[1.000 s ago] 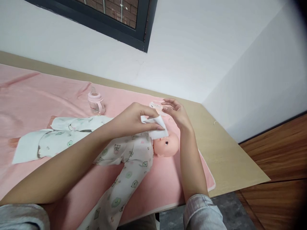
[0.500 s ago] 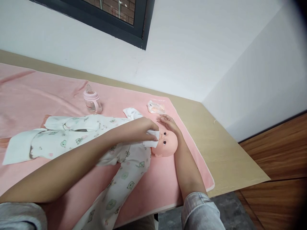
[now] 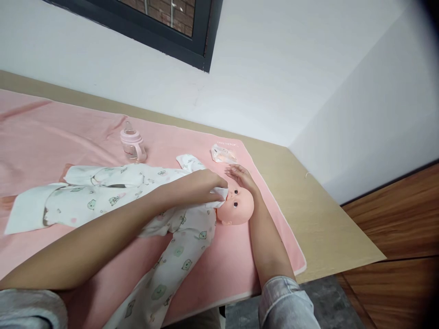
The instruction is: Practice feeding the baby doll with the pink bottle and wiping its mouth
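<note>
A baby doll [image 3: 244, 206] lies on its back on a pink blanket [image 3: 236, 258], its head to the right. White pajamas [image 3: 192, 233] with green animal prints cover its body and limbs. Between the thumb and fingers of my left hand [image 3: 209, 185] is a white wipe [image 3: 216, 202], pressed at the doll's mouth and chin. My right hand [image 3: 241, 176] rests along the far side of the doll's head, fingers stretched out, and holds nothing. Past those fingertips lies a small clear plastic packet [image 3: 222, 154] with something pale orange inside.
A pink-lidded baby bottle [image 3: 133, 145] with a handle stands on the blanket beyond the doll's legs. The wooden tabletop [image 3: 305, 219] shows past the blanket's right edge. A white wall [image 3: 254, 82] with a dark-framed window rises behind, and wood-grain panels [image 3: 404, 214] stand at right.
The wipe in my left hand has folded and crumpled, baring more of the doll's mouth. My right hand has hardly moved.
</note>
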Demonstrator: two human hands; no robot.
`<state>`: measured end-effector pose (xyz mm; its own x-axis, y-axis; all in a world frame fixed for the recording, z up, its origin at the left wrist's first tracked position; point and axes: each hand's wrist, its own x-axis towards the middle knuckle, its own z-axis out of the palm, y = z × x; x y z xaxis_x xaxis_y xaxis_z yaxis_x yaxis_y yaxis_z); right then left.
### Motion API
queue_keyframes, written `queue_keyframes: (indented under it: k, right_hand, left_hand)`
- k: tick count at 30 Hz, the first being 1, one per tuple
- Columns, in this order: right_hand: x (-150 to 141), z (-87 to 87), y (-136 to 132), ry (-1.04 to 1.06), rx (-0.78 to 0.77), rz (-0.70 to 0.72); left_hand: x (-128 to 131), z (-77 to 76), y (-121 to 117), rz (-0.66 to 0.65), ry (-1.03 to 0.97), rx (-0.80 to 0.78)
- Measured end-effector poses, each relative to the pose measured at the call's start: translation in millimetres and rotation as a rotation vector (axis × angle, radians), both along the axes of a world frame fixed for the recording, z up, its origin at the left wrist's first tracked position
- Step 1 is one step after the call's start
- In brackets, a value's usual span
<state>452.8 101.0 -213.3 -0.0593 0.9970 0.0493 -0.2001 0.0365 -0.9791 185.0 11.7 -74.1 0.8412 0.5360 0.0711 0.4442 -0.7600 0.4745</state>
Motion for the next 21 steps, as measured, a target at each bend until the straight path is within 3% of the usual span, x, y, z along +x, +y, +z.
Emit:
queue_keyframes:
  k: [21]
  right_hand:
    - [1.3, -1.7, 0.8, -0.012, 0.0, 0.002]
  left_hand:
    - [-2.1, -3.3, 7.8, 0.038, -0.014, 0.079]
